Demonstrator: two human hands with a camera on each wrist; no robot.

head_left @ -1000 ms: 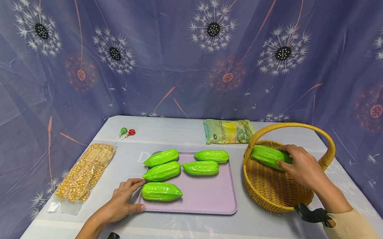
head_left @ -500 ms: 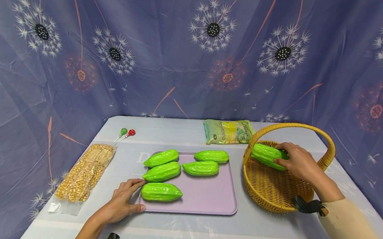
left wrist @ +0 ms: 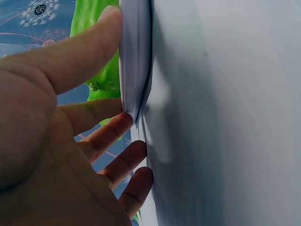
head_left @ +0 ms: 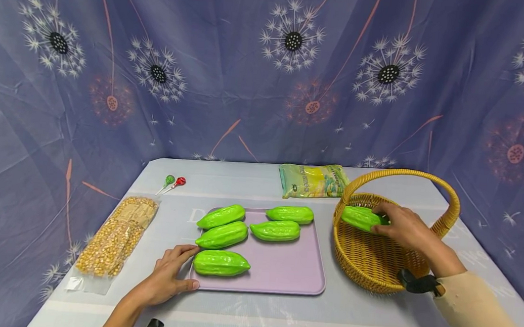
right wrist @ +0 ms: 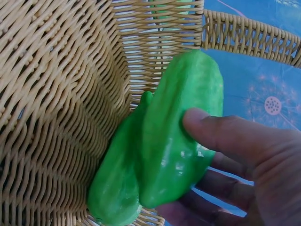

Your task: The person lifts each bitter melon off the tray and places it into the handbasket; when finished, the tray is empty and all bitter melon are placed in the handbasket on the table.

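My right hand (head_left: pixel 405 227) reaches through the handled wicker basket (head_left: pixel 355 271), gripping a bitter melon (right wrist: pixel 181 127) between thumb and fingers. In the right wrist view this bright green, ridged melon leans against a second bitter melon (right wrist: pixel 117 179) lying in the basket. On the left, my left hand (head_left: pixel 169 276) touches the corner and left edge of a lilac tray (head_left: pixel 281 281), its fingers spread and loosely bent. Several bitter melons lie on the tray; the closest one (head_left: pixel 220 263) is beside that hand. The left wrist view shows the thumb and index fingertips at the tray rim (left wrist: pixel 134 61).
A bag of corn kernels (head_left: pixel 115 237) lies at the table's left. Two lollipops, one green (head_left: pixel 169 180) and one red (head_left: pixel 179 181), are behind it. A green and yellow packet (head_left: pixel 313 181) lies at the back. The basket's tall handle (head_left: pixel 405 172) arches over the opening.
My right hand has moved slightly left and lowered the bitter melon deeper into the basket. The left hand and the tray have stayed put.
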